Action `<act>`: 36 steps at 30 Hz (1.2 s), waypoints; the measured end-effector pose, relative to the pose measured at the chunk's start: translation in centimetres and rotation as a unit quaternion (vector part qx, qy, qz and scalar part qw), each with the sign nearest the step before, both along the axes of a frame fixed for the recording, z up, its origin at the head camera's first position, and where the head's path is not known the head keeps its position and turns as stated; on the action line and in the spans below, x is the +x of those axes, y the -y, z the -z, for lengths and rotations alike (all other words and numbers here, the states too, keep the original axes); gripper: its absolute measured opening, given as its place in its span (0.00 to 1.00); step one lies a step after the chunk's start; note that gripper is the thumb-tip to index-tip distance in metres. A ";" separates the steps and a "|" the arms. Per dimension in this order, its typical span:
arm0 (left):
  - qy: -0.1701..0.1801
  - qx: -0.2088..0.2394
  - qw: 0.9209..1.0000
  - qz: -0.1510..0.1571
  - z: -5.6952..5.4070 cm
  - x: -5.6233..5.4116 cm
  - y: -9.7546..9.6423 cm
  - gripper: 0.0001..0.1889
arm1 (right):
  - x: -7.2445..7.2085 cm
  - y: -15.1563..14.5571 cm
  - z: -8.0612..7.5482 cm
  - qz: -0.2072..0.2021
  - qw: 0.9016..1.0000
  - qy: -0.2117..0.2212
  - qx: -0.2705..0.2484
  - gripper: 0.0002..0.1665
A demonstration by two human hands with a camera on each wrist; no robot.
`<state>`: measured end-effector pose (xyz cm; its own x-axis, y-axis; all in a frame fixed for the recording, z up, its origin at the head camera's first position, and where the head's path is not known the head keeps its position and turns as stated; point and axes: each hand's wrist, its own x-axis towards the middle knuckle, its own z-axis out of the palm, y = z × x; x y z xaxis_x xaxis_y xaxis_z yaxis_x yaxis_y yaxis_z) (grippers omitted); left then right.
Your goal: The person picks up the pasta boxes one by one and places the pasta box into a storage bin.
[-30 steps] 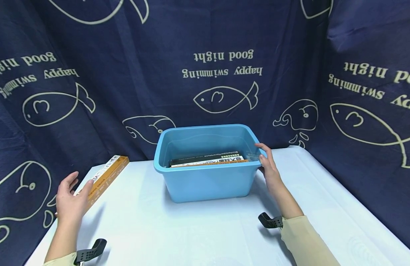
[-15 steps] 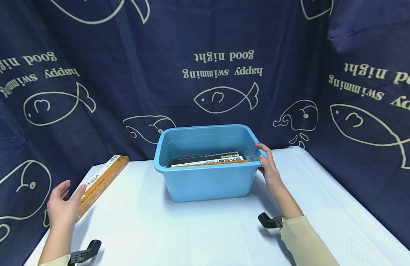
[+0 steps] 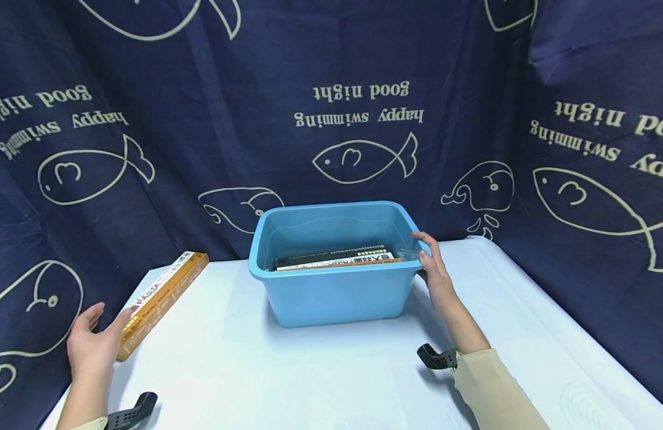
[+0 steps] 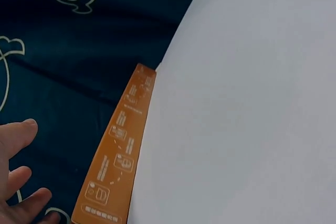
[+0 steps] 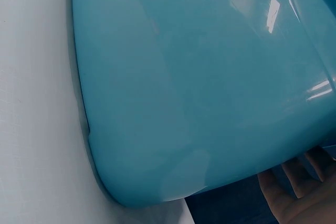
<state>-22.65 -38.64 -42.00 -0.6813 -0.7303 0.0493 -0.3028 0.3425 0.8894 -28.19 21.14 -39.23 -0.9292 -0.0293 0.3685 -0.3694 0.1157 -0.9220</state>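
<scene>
My left hand (image 3: 92, 343) has its fingers spread and holds nothing, at the near end of an orange and white pasta box (image 3: 162, 301). In the left wrist view the box's orange side (image 4: 118, 150) shows beside the thumb and fingers, apart from them. My right hand (image 3: 438, 275) grips the right rim of a blue plastic bin (image 3: 337, 298), a fingertip hooked over the edge. Seen from the right wrist, the bin's wall (image 5: 199, 87) fills most of the view, with several fingers (image 5: 299, 179) behind it. Inside the bin lie a black box (image 3: 331, 255) and orange-and-white pasta boxes, partly hidden by the front wall.
The bin stands on a white table (image 3: 310, 376) toward the back. A dark blue curtain (image 3: 288, 71) with fish and whale drawings hangs behind and along both sides. The pasta box lies along the table's left edge.
My left hand has moved down and left, back from the pasta box, uncovering more of its lettering. The right hand and the bin have stayed put.
</scene>
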 end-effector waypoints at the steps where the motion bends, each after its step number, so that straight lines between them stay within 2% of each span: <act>1: 0.000 0.004 1.000 0.001 0.2 0.0 0.2 0.41 | 0.0 0.0 0.0 0.000 1.000 0.000 0.000 0.31; 8: 0.006 0.012 1.000 0.003 1.2 -0.2 1.1 0.42 | 0.1 0.1 0.0 -0.007 1.000 -0.009 -0.004 0.32; 14: 0.035 0.026 0.999 0.024 1.9 -0.3 1.7 0.45 | 0.2 0.2 -0.1 -0.010 1.000 -0.008 -0.006 0.32; 20: 0.081 -0.011 0.993 0.083 2.2 -0.1 2.4 0.52 | 0.0 0.1 -0.1 -0.009 1.000 -0.008 -0.003 0.32; 24: 0.106 -0.035 0.988 0.106 2.4 -0.1 2.9 0.56 | 0.0 0.1 -0.1 -0.010 1.000 -0.009 -0.003 0.32; 27: 0.116 -0.044 0.986 0.115 2.6 0.0 3.2 0.58 | 0.0 0.1 -0.1 -0.009 1.000 -0.007 -0.002 0.32; 33: 0.130 -0.070 0.977 0.155 2.9 0.1 3.7 0.59 | 0.0 0.1 0.0 -0.003 1.000 -0.005 0.003 0.31; 36: 0.132 -0.087 0.974 0.162 3.1 0.2 3.8 0.58 | 0.0 0.0 0.0 -0.002 1.000 -0.007 0.004 0.31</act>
<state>-22.47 -42.39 -45.06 -0.8803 -0.4714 -0.0539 -0.3636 0.5971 0.7151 -28.14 21.11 -39.18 -0.9240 -0.0363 0.3806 -0.3821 0.1206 -0.9162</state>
